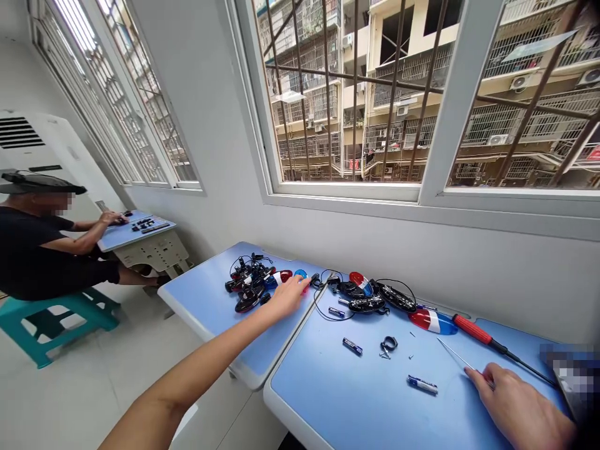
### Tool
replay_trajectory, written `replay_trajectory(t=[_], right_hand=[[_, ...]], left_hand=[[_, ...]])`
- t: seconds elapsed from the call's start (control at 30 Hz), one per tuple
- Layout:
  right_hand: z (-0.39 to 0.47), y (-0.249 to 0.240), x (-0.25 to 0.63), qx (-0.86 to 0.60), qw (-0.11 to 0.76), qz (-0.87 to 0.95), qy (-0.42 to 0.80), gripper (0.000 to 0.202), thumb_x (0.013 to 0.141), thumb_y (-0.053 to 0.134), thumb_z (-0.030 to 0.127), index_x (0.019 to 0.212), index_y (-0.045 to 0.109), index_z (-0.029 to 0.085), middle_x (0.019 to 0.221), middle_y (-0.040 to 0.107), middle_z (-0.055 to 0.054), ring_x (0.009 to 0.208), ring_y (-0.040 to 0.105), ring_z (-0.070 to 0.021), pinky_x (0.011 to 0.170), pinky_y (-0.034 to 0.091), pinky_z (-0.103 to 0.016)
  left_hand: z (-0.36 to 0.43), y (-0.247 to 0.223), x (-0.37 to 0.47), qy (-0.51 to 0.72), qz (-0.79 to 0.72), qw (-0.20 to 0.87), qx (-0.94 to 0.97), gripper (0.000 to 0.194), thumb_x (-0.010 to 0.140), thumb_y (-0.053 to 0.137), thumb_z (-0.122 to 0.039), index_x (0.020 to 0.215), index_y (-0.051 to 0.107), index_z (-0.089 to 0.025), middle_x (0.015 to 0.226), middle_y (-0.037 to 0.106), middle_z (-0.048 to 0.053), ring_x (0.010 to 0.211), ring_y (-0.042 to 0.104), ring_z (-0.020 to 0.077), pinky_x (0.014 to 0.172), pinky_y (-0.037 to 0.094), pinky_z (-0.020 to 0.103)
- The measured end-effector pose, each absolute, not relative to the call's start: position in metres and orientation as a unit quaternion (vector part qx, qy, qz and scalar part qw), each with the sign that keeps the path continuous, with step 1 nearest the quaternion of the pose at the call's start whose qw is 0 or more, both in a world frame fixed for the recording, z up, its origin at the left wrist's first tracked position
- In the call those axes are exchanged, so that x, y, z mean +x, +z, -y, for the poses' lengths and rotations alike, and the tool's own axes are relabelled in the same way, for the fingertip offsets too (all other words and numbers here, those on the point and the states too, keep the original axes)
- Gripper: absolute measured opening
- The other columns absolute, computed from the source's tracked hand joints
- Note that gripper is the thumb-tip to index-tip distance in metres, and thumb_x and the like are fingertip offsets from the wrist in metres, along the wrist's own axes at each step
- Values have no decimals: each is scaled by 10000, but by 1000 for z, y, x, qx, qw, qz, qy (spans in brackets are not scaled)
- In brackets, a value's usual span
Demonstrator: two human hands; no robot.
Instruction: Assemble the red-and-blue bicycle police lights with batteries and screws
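My left hand (pixel 289 296) stretches over the left table, its fingers closed on a red-and-blue light cover (pixel 300 273) that they partly hide. Just left of it lies a pile of black bike lights (pixel 250 281) with cables and clamps, and another red-and-blue cover (pixel 280 278). In my right hand (pixel 515 400) is a screwdriver (pixel 455 354), its thin metal shaft pointing up and left above the table; the handle is hidden in my palm. Near its tip are small screws (pixel 411 357), a black clamp ring (pixel 389 343) and a battery (pixel 422 384).
Along the wall lie black light housings (pixel 366 304), a red-white-blue cover (pixel 432 320) and a red-handled corded tool (pixel 473 330). More batteries (pixel 352 347) rest on the right blue table (pixel 328 387). Another person (pixel 42 250) sits at a table on the far left.
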State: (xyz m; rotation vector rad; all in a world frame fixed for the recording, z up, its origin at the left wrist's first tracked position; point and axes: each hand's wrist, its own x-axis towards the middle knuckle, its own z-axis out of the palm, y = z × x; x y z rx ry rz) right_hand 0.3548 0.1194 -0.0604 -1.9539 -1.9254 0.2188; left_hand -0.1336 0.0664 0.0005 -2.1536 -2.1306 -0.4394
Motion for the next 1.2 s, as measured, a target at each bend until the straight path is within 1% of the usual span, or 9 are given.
replay_trajectory(t=[0.1, 0.27, 0.6, 0.77, 0.83, 0.9, 0.97, 1.07, 1.2], right_hand=[[-105, -36, 340, -710, 99, 695, 52, 404, 870, 383, 555, 711, 596, 252, 866, 710, -117, 741, 672, -351, 650, 467, -473], [-94, -16, 329, -719, 51, 691, 56, 410, 924, 345, 489, 772, 627, 233, 976, 714, -112, 841, 693, -344, 645, 482, -447], [-83, -6, 317, -725, -8, 688, 15, 396, 978, 342, 411, 991, 653, 168, 1097, 683, -146, 966, 671, -337, 691, 473, -394], [-76, -2, 313, -728, -16, 685, 1, 323, 950, 434, 388, 980, 659, 158, 1066, 681, -150, 962, 662, -319, 697, 474, -389], [-74, -1, 313, -730, -16, 684, 1, 310, 939, 452, 385, 974, 659, 157, 1061, 681, -150, 982, 651, -321, 698, 481, -393], [-72, 0, 311, -732, 15, 681, -11, 313, 934, 453, 391, 1000, 657, 163, 1075, 682, -149, 1038, 625, -330, 705, 485, -395], [-69, 0, 307, -723, 97, 684, -9, 333, 924, 456, 427, 1057, 645, 187, 1110, 680, -135, 1040, 614, -321, 714, 487, -395], [-64, 1, 298, -625, 238, 729, 147, 400, 897, 458, 519, 1117, 618, 226, 1081, 684, -93, 892, 644, -255, 719, 497, -372], [-54, 6, 288, -442, 269, 714, 471, 547, 918, 347, 618, 1188, 565, 195, 849, 658, -64, 752, 636, -214, 531, 467, -288]], left_hand=[[-92, -11, -128, -123, 706, 31, -697, 491, 834, 471, -70, 1291, 583, -209, 1116, 614, 138, 1007, 624, 276, 826, 515, 361], [-98, -19, -123, -118, 713, 33, -691, 399, 863, 481, -111, 1221, 619, -220, 1044, 628, 113, 950, 630, 258, 828, 498, 339], [-57, 3, -120, -150, 726, 64, -668, 545, 855, 407, -66, 1361, 526, -230, 1117, 621, 127, 1012, 617, 301, 846, 502, 367], [-12, 18, -98, -214, 683, 68, -695, 510, 904, 421, -182, 1403, 499, -249, 1127, 624, 117, 1051, 605, 329, 852, 518, 389], [5, 18, -76, -261, 619, 39, -740, 499, 921, 421, -204, 1408, 501, -275, 1140, 639, 108, 1029, 623, 302, 840, 536, 359], [17, 14, -46, -286, 541, 36, -790, 497, 936, 364, -151, 1387, 521, -287, 1155, 648, 104, 992, 647, 251, 788, 557, 307], [23, 9, -13, -278, 445, 59, -849, 524, 943, 322, -86, 1404, 485, -275, 1122, 659, 99, 946, 652, 206, 767, 565, 283], [20, 2, 31, -245, 339, 96, -903, 473, 957, 341, -79, 1408, 438, -182, 968, 668, 87, 770, 616, 176, 639, 553, 259], [10, -6, 64, -220, 305, 130, -917, 326, 974, 378, -98, 1248, 543, -160, 845, 648, 61, 703, 582, 165, 545, 485, 235]])
